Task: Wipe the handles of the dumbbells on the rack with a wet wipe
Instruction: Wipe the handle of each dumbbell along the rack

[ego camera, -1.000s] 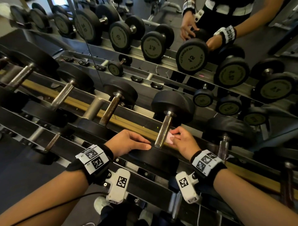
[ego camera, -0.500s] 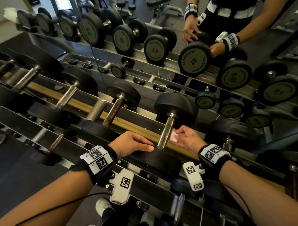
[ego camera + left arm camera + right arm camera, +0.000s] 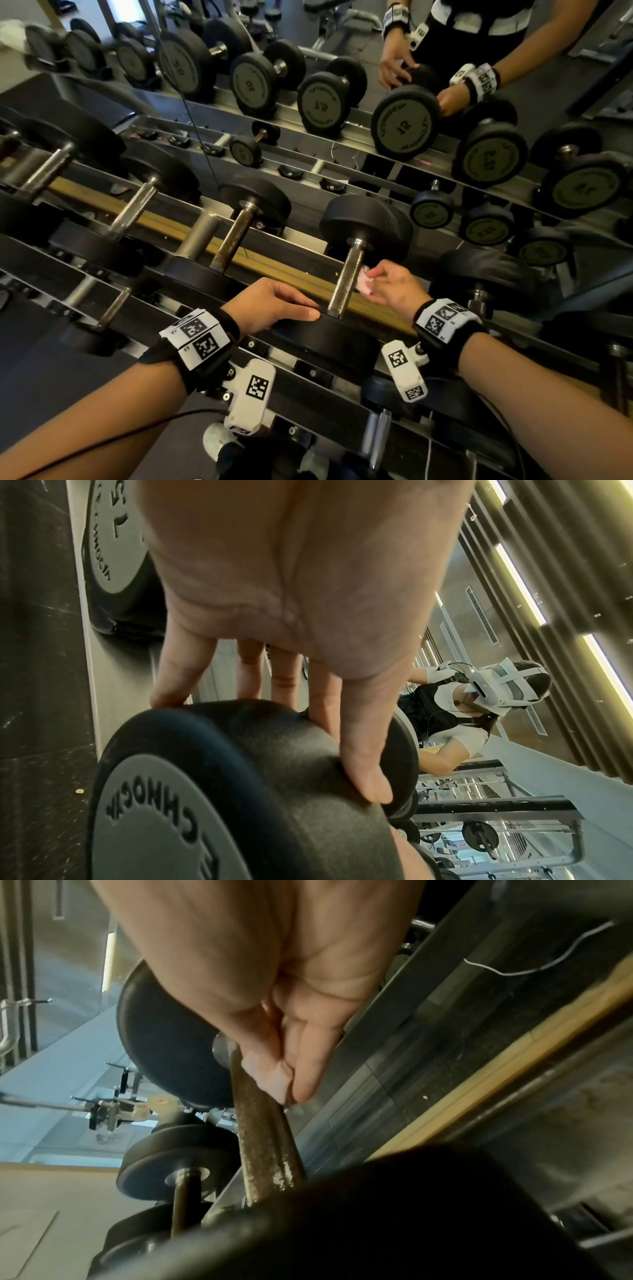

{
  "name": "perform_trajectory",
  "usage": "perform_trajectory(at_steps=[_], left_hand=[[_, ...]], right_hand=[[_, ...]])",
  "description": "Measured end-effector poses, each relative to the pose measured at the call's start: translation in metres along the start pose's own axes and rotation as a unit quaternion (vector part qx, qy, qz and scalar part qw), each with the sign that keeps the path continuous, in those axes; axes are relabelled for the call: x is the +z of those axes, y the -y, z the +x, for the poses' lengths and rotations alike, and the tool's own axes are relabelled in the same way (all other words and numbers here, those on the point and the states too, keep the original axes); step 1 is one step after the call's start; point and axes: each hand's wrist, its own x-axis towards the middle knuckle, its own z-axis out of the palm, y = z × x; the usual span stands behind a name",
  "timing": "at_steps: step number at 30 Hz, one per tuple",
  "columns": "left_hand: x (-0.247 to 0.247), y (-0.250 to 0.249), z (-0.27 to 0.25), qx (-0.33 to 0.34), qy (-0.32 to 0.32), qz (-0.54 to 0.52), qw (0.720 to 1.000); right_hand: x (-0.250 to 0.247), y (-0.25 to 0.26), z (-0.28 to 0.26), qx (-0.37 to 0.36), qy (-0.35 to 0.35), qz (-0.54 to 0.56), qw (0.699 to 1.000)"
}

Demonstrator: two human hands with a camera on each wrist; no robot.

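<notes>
The rack is filled with rows of dumbbells, and a mirror behind it reflects them. One dumbbell sits on the top tier, its near head covered by the left hand, fingers laid out straight over the rubber and nothing gripped. Its knurled handle is touched on the right side by a wet wipe, which is pinched between thumb and curled fingers of the right hand.
</notes>
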Motion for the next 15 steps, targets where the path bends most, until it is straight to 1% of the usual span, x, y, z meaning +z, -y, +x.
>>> perform_trajectory(at_steps=[2,5,7,9,11,13,15], left_hand=[[-0.001,0.002,0.002,0.000,0.001,-0.002,1.000],[-0.001,0.001,0.003,-0.002,0.007,-0.002,1.000],[-0.001,0.000,0.003,-0.004,0.006,0.001,1.000],[-0.001,-0.003,0.001,-0.007,0.001,0.002,1.000],[0.000,-0.006,0.000,-0.013,-0.002,0.003,1.000],[-0.001,-0.011,-0.001,-0.021,0.004,0.017,1.000],[-0.002,-0.014,-0.001,-0.028,0.010,0.025,0.999]], right_hand=[[0.000,-0.007,-0.006,0.022,0.036,0.000,0.999],[-0.008,-0.017,-0.016,0.034,0.109,-0.101,0.988],[-0.012,-0.020,-0.019,0.037,0.137,-0.112,0.983],[-0.015,-0.016,-0.018,0.037,0.109,-0.107,0.988],[-0.014,-0.011,-0.013,0.031,0.049,-0.100,0.993],[-0.006,-0.004,-0.008,0.026,-0.005,-0.121,0.992],[0.004,0.001,-0.006,0.023,-0.020,-0.091,0.995]])
